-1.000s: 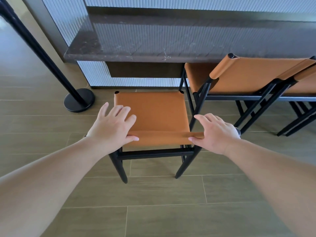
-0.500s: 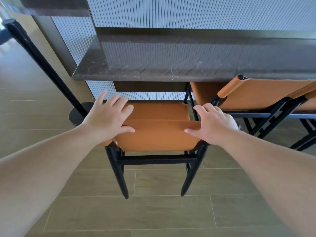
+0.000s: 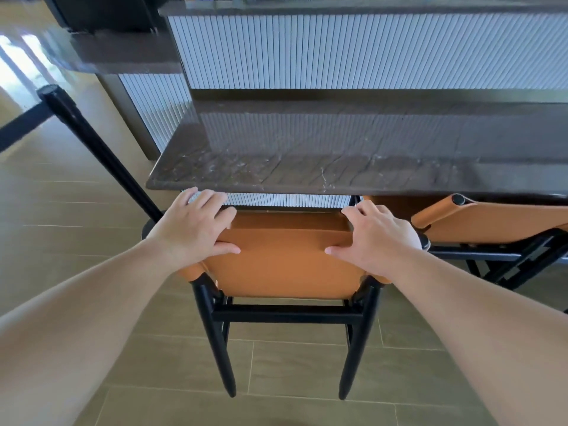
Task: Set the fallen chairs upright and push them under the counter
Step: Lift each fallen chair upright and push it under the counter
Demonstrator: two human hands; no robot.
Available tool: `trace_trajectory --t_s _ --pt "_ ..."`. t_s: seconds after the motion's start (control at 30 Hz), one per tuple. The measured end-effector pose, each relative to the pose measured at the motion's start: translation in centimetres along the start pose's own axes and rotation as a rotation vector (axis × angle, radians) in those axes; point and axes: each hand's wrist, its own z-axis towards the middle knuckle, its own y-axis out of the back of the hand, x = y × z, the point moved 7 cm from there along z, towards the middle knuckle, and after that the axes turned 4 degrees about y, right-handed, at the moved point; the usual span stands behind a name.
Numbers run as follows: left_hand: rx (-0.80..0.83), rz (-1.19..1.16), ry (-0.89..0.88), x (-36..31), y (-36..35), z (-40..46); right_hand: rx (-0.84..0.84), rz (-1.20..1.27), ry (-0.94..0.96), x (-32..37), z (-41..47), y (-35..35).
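An orange leather chair (image 3: 285, 265) with black legs stands upright at the centre of the frame, its seat mostly tucked beneath the dark stone desk (image 3: 338, 155). The left hand (image 3: 192, 229) and the right hand (image 3: 376, 238) rest on the top edge of its backrest, fingers spread and fairly straight, thumbs laid against the back's near face. At right, a second orange chair (image 3: 491, 222) sits under the desk. A black stanchion post (image 3: 101, 152) slants across the left, over the tiled floor (image 3: 292, 364).

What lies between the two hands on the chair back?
In the head view, only the bare orange backrest spans between the left hand and the right hand. Both hands rest on its top edge, with nothing else between them.
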Motion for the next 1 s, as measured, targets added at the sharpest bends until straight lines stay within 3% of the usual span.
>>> trace_trajectory --t_s 0.5,1.0 --pt "0.055 -0.048 0.002 3.3 0.0 5.8 0.013 -0.011 0.033 -1.2 5.8 1.5" --pt "0.094 -0.029 -0.09 8.4 -1.2 11.2 0.019 0.028 -0.128 1.2 6.9 1.1"
